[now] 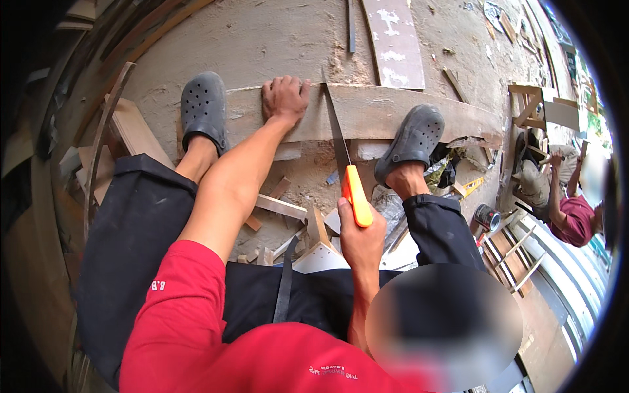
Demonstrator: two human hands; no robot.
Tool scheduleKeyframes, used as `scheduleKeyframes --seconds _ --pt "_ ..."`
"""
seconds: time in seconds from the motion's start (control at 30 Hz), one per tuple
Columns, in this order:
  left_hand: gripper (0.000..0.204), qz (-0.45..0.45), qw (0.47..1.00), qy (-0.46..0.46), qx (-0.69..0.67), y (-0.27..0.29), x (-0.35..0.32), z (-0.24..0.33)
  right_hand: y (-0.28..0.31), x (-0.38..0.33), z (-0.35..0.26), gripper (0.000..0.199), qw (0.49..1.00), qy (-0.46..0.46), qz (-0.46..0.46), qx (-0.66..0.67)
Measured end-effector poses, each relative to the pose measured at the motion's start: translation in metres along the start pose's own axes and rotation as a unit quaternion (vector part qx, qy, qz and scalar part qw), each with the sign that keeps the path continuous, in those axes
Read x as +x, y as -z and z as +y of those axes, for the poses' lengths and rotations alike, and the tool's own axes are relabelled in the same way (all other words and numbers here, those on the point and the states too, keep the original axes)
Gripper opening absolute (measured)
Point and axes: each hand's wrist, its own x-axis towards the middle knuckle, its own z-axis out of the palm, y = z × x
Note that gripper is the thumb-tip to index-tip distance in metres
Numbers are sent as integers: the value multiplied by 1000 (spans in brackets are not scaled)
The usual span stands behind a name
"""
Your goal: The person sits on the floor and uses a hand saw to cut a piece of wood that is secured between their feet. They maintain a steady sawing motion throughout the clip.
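Observation:
A long wooden plank (377, 114) lies crosswise in front of me, with one of my shod feet on it at each end. My left hand (285, 99) presses on the plank, its fingers curled over the far edge. In my right hand (364, 234) is a handsaw (355, 196), gripped by its orange and yellow handle. The saw's dark, tapering blade points away from me and crosses the plank just right of my left hand. Its tip reaches the plank's far edge.
Wood offcuts (282, 206) litter the ground between my legs. A pale, flaking board (395, 46) and a narrow dark strip (351, 26) lie beyond the plank. At right are a paint can (487, 217), a slatted wooden frame (517, 259) and another person (570, 219).

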Motion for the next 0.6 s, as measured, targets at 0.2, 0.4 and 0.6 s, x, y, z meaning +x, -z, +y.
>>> scheduleKeyframes --seconds 0.2,0.4,0.6 --pt "43 47 999 -13 -7 -5 0 -2 -1 1 -3 24 1000 17 4 -16" --pt "42 58 998 -16 -18 -8 -1 -5 -2 1 -8 22 1000 2 -8 -20" --pt "42 42 999 -10 -16 -4 -3 -1 -7 -7 2 21 999 44 11 -19"
